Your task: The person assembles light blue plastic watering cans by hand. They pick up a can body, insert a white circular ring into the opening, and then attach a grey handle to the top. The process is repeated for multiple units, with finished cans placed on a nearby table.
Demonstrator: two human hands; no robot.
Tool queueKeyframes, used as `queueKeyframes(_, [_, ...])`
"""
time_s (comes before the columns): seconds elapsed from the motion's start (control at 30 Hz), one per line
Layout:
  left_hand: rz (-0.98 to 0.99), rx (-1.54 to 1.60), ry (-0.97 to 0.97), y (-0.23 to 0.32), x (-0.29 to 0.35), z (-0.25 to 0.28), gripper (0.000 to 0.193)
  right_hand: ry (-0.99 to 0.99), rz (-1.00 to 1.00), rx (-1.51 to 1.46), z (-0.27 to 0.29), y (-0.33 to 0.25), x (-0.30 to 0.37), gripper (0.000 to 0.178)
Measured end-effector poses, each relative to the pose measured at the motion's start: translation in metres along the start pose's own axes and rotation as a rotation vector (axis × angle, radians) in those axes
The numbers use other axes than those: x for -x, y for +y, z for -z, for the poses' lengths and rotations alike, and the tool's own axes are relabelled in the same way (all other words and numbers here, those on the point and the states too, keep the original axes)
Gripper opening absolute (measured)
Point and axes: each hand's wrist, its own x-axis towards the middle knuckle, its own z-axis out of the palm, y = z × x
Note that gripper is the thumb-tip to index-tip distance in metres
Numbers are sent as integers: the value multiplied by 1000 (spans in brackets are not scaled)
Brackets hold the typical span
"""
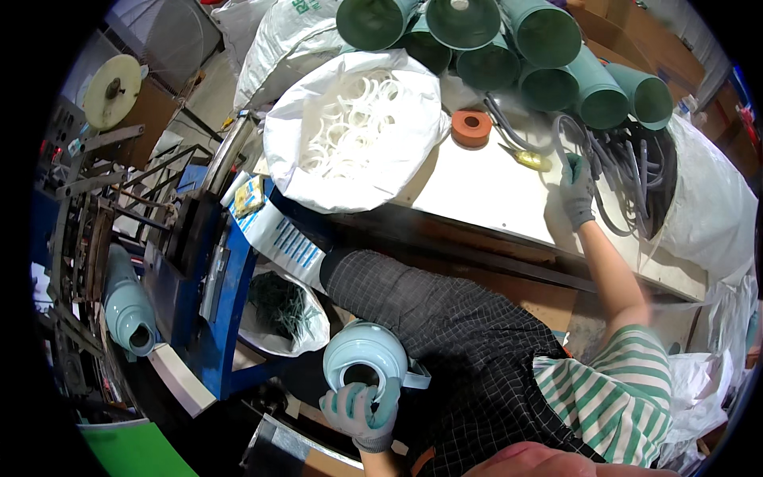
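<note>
A light-blue, glossy jug-shaped casing with a round mouth and a side handle rests by my lap. Fingers of my left hand, in a grey and teal glove, are hooked over the rim of its mouth. My right hand, gloved too, reaches far out over the white tabletop. It is closed around a looped grey rubber strip, beside a bundle of similar grey strips in a dark bag. A yellow-handled cutting tool and an orange-brown tape roll lie left of that hand.
A white sack of white plastic rings stands on the table. Several green cylinders are stacked behind. On the left are a blue-framed machine and another light-blue casing. A white bag of dark green strands sits below.
</note>
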Motion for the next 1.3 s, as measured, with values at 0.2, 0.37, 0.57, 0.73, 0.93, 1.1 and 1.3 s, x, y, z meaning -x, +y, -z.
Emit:
queueKeyframes(0.2, [-50, -26, -4, 13, 13, -1, 28, -1, 185, -118, -14, -29, 0, 17])
queueKeyframes(0.37, [-24, 88, 51, 15, 15, 1, 48, 118, 549, -330, -29, -96, -8, 25])
queueKeyframes(0.57, [266, 206, 377, -21, 16, 23, 81, -577, 487, -1131, -10, -274, 100, 21])
queueKeyframes(0.73, [274, 93, 259, -39, 14, 30, 56, -1548, 275, -1580, -7, -369, 177, 10])
queueKeyframes(0.93, [934, 852, 982, -30, 32, 41, 24, -1425, 938, -1254, 22, -413, 181, 100])
queueKeyframes(1.1, [897, 29, 830, -62, 39, 28, 21, -992, 1524, -1155, 3, -409, 218, 74])
queueKeyframes(1.3, [911, 467, 845, -102, 75, 6, 26, -1194, 1112, -1151, 26, -397, 161, 77])
